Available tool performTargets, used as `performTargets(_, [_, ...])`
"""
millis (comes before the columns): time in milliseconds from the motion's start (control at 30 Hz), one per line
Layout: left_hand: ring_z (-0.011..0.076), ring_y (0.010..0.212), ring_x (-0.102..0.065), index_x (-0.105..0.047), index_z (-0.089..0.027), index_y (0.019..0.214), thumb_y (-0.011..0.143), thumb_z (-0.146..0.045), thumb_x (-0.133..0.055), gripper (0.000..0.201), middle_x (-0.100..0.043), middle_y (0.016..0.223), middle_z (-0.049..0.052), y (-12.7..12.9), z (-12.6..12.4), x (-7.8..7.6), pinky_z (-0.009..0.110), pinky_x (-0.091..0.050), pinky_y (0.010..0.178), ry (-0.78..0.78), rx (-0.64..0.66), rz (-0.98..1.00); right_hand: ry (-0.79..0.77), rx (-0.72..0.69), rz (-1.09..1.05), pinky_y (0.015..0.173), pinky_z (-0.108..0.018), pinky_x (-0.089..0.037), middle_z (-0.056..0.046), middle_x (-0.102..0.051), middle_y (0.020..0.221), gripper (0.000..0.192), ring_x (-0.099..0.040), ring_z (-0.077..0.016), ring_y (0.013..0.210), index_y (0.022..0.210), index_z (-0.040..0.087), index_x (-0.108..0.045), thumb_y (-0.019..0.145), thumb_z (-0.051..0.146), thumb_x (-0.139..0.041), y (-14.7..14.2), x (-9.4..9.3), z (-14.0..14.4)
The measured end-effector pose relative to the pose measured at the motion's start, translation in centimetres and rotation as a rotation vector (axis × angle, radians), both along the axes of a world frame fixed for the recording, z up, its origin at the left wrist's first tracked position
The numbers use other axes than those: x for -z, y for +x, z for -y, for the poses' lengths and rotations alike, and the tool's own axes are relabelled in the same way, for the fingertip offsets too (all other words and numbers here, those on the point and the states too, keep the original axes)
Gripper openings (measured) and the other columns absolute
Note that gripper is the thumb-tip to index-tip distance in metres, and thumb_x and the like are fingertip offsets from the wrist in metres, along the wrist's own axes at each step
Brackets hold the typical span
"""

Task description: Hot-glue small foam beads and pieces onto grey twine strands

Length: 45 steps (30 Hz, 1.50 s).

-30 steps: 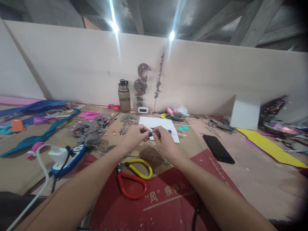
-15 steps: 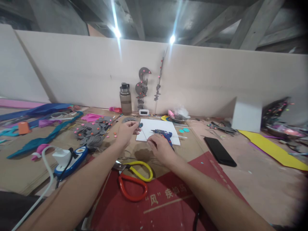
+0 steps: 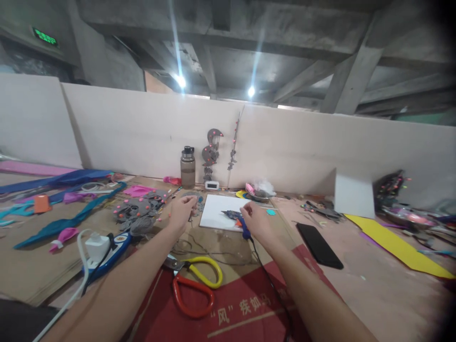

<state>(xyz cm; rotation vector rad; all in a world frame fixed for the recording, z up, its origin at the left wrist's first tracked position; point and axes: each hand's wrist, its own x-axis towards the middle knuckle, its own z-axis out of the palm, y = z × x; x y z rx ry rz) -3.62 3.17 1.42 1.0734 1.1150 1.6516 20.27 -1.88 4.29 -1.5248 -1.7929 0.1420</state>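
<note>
My left hand is closed in a pinch left of a white board, and a thin dark string seems to hang from its fingertips. My right hand has its fingers pressed together over the right side of the board, beside a blue glue gun. What those fingers hold, if anything, is hidden. The gun lies with its nozzle to the left and its black cord running toward me. Below the hands, scissors with one red and one yellow handle lie partly spread on red-printed cardboard.
Grey felt pieces with pink dots and a blue power strip lie left. A bottle, a small white clock and a bowl stand behind. On the right are a black phone and a yellow sheet.
The hands have moved apart, the right one rightward to the glue gun's handle end. The thin strand stretched between them no longer shows there. The view has tilted upward.
</note>
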Motion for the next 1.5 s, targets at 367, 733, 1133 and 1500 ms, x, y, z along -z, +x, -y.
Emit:
performTargets(367, [0.0065,0.044,-0.041,-0.064,-0.014,0.073,0.062,-0.038,-0.069,0.027,-0.051,0.054,-0.004,0.7,0.6,0.0,0.018,-0.028,0.041,0.018,0.042,-0.06,-0.298,0.093,0.002,0.053,-0.029,-0.04,-0.011,-0.064,0.066,0.009,-0.062,-0.0238,0.065,0.065,0.019,-0.055,0.064,0.026,-0.061,1.3,4.4,-2.5])
performTargets(733, [0.0049,0.044,-0.04,-0.061,-0.012,0.072,0.056,-0.035,-0.072,0.031,-0.053,0.058,-0.002,1.0,0.3,0.5,0.017,-0.022,0.038,-0.074,0.139,0.122,-0.146,-0.321,-0.523,0.054,-0.024,-0.053,-0.007,-0.058,0.105,0.035,-0.062,-0.0142,0.079,0.108,0.019,-0.042,0.073,0.022,-0.043,-2.9,1.7,0.2])
performTargets(1133, [0.0017,0.04,-0.034,-0.053,-0.013,0.064,0.057,-0.028,-0.071,0.025,-0.044,0.053,-0.005,0.9,0.1,0.4,0.014,-0.019,0.036,-0.106,0.199,0.186,-0.012,-0.371,-0.203,0.065,-0.028,-0.043,-0.002,-0.06,0.083,0.022,-0.054,-0.014,0.069,0.097,0.019,-0.051,0.077,0.016,-0.043,-4.0,1.6,2.1])
performTargets(1500, [0.0015,0.042,-0.035,-0.057,-0.011,0.066,0.056,-0.028,-0.072,0.025,-0.052,0.058,-0.002,1.5,0.9,-0.3,0.015,-0.018,0.037,-0.119,0.253,0.183,0.04,-0.36,-0.137,0.068,-0.028,-0.039,-0.003,-0.059,0.085,0.022,-0.052,-0.0156,0.073,0.097,0.018,-0.05,0.077,0.014,-0.041,-3.9,1.5,2.3])
